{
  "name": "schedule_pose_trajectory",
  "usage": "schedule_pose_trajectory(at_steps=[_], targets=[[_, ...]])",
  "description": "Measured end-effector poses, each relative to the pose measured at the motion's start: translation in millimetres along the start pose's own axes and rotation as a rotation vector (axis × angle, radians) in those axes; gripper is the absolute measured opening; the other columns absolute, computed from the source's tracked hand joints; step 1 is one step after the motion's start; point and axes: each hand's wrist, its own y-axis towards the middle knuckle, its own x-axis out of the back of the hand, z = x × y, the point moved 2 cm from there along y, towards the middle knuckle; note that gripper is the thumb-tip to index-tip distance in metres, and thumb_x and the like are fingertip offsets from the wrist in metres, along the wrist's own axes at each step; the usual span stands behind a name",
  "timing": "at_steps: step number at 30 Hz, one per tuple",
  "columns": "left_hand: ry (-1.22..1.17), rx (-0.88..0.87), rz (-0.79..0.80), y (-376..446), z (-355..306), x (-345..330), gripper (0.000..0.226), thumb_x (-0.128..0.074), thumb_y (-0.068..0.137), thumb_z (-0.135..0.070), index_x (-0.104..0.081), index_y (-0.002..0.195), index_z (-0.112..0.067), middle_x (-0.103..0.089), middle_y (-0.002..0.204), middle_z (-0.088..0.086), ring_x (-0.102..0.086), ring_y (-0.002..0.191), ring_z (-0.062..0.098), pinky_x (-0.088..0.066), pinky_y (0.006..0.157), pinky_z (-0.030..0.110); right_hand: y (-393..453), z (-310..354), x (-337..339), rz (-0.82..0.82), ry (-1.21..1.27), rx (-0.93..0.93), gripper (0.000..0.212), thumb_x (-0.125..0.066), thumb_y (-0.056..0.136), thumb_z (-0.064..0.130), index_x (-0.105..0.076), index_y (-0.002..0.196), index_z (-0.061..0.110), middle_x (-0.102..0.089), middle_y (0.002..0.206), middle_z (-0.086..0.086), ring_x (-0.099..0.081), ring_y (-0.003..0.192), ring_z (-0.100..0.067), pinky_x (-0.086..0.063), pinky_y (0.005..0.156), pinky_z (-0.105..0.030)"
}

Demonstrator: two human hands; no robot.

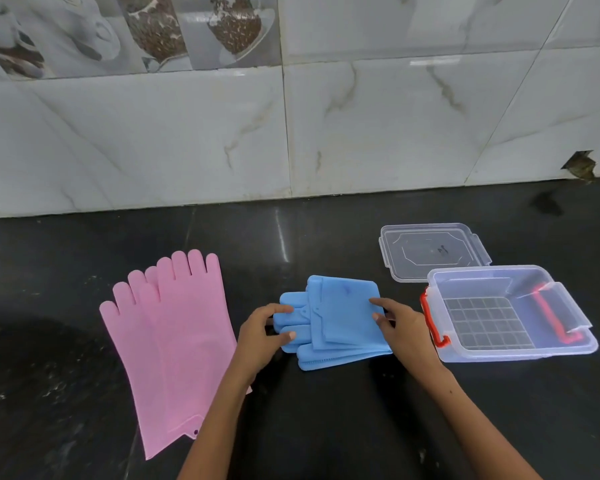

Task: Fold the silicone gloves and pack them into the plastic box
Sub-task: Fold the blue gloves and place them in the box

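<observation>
The blue gloves (336, 320) lay folded in a stack on the black counter (326, 427), just left of the plastic box (510, 313) and not yet inside it. The left hand (262, 336) pinched the finger end of the stack at its left side, thumb below and fingers curled over the top. The right hand (400, 327) gripped the right edge of the folded stack, thumb lying across the top layer and fingers curled at the side.

The box sat open on the right, clear, with red latches at both ends and a grid pattern on its floor. Its clear lid (430, 251) lay flat on the counter just beyond it, touching or nearly touching the far rim.

The pink gloves (170, 341) lay unfolded on the left, one overlapping the other, fingers pointing toward the tiled wall (291, 133).
</observation>
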Motion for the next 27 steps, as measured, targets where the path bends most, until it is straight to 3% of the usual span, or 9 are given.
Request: schedule_pose_trajectory(at_steps=[6,11,19,27], targets=[[-0.107,-0.009,0.026,0.6,5.1,3.4,0.050,-0.074,0.076,0.000,-0.061,0.120,-0.019,-0.059,0.123,-0.002,-0.059,0.110,0.013,-0.052,0.092,0.028,10.6,-2.1,0.3,0.032,0.045,-0.030,0.033,-0.063,0.089,0.015,-0.063,0.122,0.017,-0.060,0.127,-0.006,-0.060,0.108,-0.020,-0.046,0.097,-0.030],[-0.003,-0.028,0.006,1.4,5.3,0.6,0.059,-0.077,0.074,-0.003,-0.057,0.126,-0.023,-0.057,0.121,-0.007,-0.055,0.110,0.010,-0.047,0.095,0.027,16.1,-5.4,2.5,0.052,0.057,-0.035,0.032,-0.068,0.085,0.013,-0.066,0.116,0.019,-0.061,0.125,-0.004,-0.061,0.103,-0.019,-0.048,0.094,-0.032],[-0.183,0.017,-0.021,-3.3,6.4,0.8,0.051,-0.075,0.074,0.001,-0.061,0.119,-0.019,-0.063,0.119,-0.003,-0.061,0.110,0.015,-0.052,0.096,0.038,15.0,-2.0,0.7,-0.010,0.063,-0.022,0.033,-0.070,0.083,0.009,-0.066,0.115,0.015,-0.060,0.124,-0.005,-0.060,0.103,-0.018,-0.049,0.094,-0.030],[-0.051,-0.094,-0.123,-8.3,-13.9,8.8,0.051,-0.076,0.074,0.000,-0.062,0.122,-0.013,-0.062,0.122,-0.001,-0.061,0.109,0.015,-0.053,0.095,0.039,8.7,12.9,10.0,-0.045,0.097,0.047,0.035,-0.070,0.082,0.008,-0.066,0.117,0.012,-0.060,0.125,-0.005,-0.057,0.100,-0.014,-0.047,0.089,-0.023]])
